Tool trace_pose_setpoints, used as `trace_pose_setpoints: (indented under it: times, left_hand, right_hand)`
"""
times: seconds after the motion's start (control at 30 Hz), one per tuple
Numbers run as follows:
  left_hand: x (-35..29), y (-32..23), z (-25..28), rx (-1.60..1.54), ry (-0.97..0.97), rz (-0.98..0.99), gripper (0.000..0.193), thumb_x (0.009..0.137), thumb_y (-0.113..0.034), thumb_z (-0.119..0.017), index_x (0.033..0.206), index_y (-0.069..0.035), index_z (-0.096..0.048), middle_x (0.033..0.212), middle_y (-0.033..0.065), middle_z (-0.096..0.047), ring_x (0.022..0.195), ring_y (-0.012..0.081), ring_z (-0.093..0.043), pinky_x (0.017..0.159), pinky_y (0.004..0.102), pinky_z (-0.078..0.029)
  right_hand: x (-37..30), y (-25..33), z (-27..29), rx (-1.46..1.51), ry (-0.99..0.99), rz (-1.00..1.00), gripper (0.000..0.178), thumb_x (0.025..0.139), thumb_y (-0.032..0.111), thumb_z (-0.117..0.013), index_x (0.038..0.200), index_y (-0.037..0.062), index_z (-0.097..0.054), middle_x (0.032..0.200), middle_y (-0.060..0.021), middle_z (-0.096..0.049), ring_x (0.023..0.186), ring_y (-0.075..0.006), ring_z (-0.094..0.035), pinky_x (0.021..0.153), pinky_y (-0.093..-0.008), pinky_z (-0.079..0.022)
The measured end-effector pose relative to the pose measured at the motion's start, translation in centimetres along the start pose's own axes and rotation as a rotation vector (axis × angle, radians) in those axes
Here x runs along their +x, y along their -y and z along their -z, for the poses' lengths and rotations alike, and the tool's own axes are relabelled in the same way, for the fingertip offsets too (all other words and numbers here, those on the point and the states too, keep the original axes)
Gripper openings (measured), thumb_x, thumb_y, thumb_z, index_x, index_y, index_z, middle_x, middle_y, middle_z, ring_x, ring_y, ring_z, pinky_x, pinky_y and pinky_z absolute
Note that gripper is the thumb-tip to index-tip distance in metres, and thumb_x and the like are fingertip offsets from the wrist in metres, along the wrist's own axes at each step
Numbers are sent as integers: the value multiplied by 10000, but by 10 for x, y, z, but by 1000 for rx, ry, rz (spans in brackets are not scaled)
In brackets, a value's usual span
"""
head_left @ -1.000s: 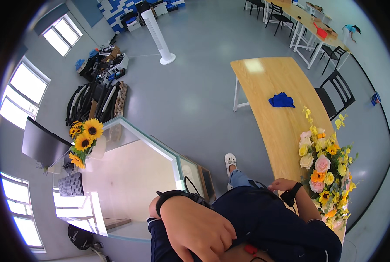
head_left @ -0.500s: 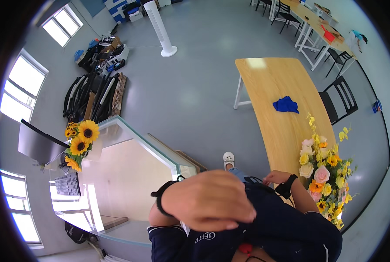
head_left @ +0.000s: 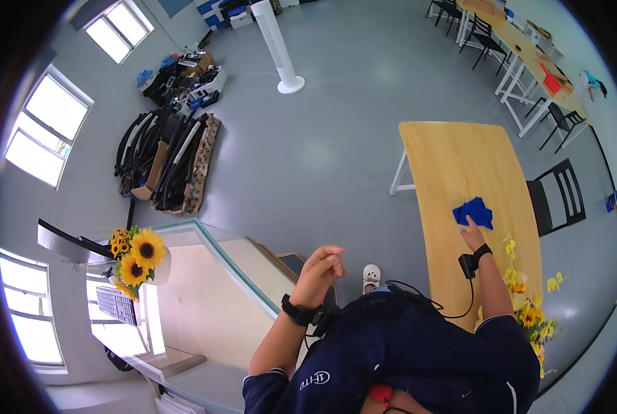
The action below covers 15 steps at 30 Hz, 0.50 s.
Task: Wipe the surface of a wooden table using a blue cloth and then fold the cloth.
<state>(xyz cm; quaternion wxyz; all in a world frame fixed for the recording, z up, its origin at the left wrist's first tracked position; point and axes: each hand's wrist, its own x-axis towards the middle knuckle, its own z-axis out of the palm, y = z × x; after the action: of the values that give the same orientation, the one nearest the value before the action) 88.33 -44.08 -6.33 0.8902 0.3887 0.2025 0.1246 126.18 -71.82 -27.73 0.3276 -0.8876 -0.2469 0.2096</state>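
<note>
On the wooden table lies a crumpled blue cloth (head_left: 475,212). My right hand (head_left: 472,237) reaches over the table to the cloth's near edge, one finger stretched onto it and the fingers apart. No grip on the cloth shows. My left hand (head_left: 319,274) is raised in the air in front of my body, left of the table. Its fingers are loosely bent and hold nothing. Each wrist wears a black band with a small box, and a black cable runs from the right one.
The wooden table (head_left: 453,162) bears a yellow flower arrangement (head_left: 529,314) beside my right arm. A black chair (head_left: 560,200) stands at its right. On my left is a glass-edged desk (head_left: 191,290) with sunflowers (head_left: 143,255), a keyboard (head_left: 115,305) and a monitor (head_left: 70,245). A white tower fan (head_left: 275,48) stands farther off.
My right hand has moved forward from my waist to the blue cloth. My left hand has drawn away from close before the camera, and its fingers have loosened. The view has shifted.
</note>
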Motion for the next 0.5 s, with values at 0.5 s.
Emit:
trace_pose_setpoints:
  times: [0.5]
  left_hand:
    - [-4,-6,-10,-166,-330,-76,161,826,-76,-443,971,-15,-480,740,61,-502,707,141,-484,701,249,-395]
  right_hand:
    - [75,-30,-24,-467,-150,-409,486,758,247,-557,1177,33,-434,1255,-185,-389,1203,-298,-315,985,-363,-278]
